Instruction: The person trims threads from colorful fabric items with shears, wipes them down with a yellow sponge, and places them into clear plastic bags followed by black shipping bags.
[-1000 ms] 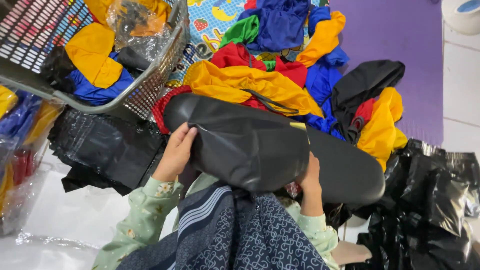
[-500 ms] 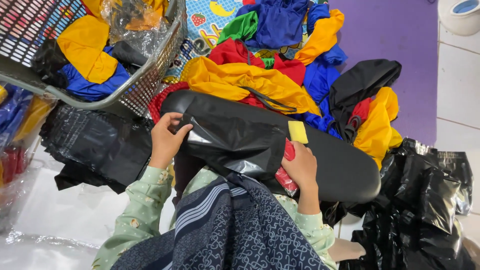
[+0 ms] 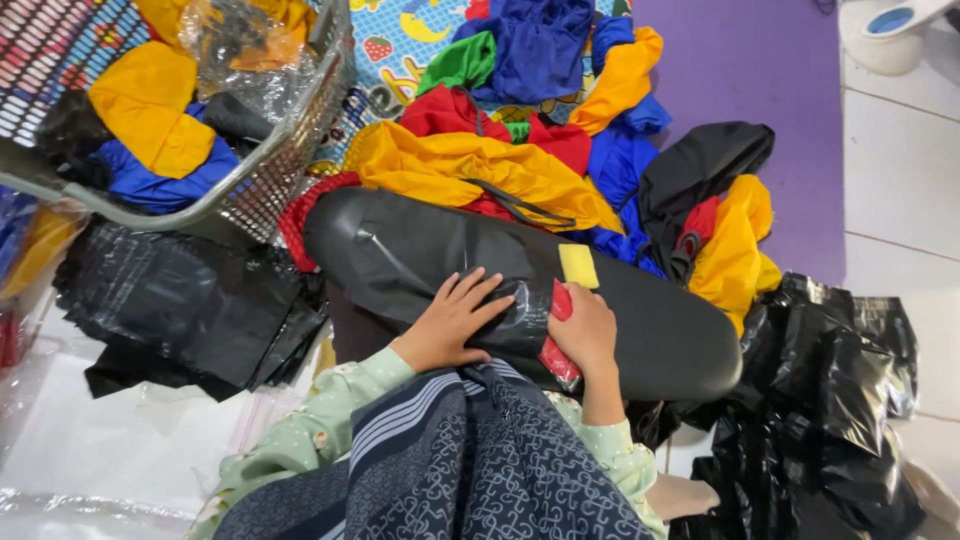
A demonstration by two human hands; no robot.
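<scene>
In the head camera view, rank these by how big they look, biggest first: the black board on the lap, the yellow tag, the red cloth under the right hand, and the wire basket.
1. black board
2. wire basket, partly cut off by the frame, so its place against the board is unsure
3. red cloth, mostly hidden by the right hand
4. yellow tag

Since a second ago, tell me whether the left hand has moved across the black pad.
Yes. The left hand has slid from the black pad's left edge toward its middle, flat on a black plastic bag, closer to the right hand.
</scene>
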